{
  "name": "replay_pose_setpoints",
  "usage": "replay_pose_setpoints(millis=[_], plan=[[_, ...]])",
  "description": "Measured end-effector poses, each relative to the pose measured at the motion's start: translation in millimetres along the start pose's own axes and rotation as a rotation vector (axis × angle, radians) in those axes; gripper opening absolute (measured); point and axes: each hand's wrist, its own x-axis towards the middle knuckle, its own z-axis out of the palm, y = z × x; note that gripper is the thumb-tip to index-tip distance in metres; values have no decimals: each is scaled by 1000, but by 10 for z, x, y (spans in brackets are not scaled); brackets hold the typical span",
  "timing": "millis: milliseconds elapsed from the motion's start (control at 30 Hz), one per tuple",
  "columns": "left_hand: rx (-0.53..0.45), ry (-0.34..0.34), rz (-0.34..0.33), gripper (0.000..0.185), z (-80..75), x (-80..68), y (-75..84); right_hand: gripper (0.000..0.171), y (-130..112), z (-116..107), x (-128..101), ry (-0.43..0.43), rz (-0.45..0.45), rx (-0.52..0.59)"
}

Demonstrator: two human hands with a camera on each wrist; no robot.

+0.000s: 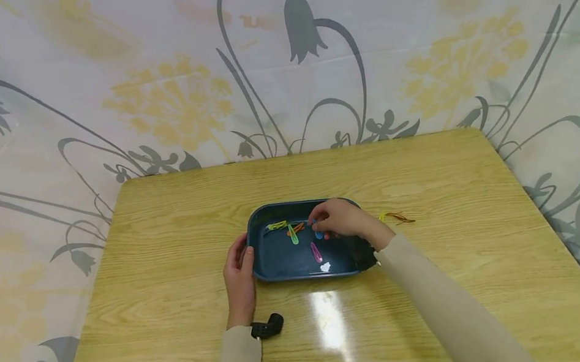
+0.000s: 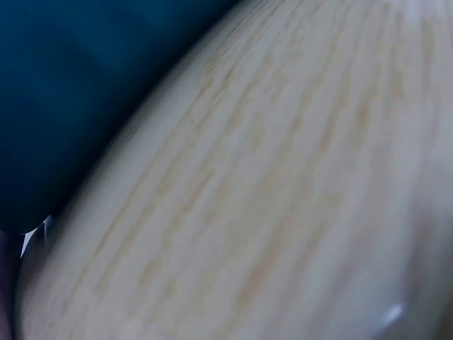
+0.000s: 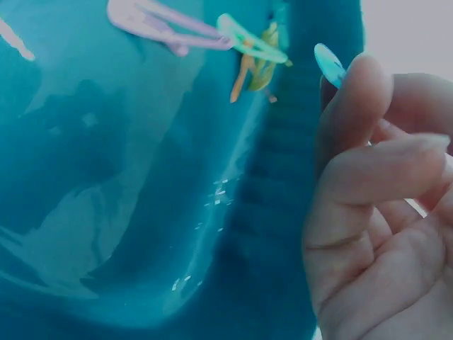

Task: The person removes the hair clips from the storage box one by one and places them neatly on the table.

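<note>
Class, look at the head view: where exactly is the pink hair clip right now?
The pink hair clip lies inside the blue tray, right of centre, just below the right hand and right of the green clip.

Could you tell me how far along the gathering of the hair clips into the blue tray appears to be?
Well along, it seems. The yellow, green, orange and pink clips already lie in the blue tray. The right hand pinches a blue clip over the tray, while the left hand steadies its rim. Two clips remain on the table to the tray's right.
</note>
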Motion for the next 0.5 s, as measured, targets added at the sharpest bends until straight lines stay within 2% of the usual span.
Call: replay_pose_setpoints(millis=[267,500], plan=[[24,-4,1,38,8,6,6,26,-24,81,-244,12,-112,2],[30,2,5,34,10,-8,30,26,-3,175,-406,77,-92,47]])
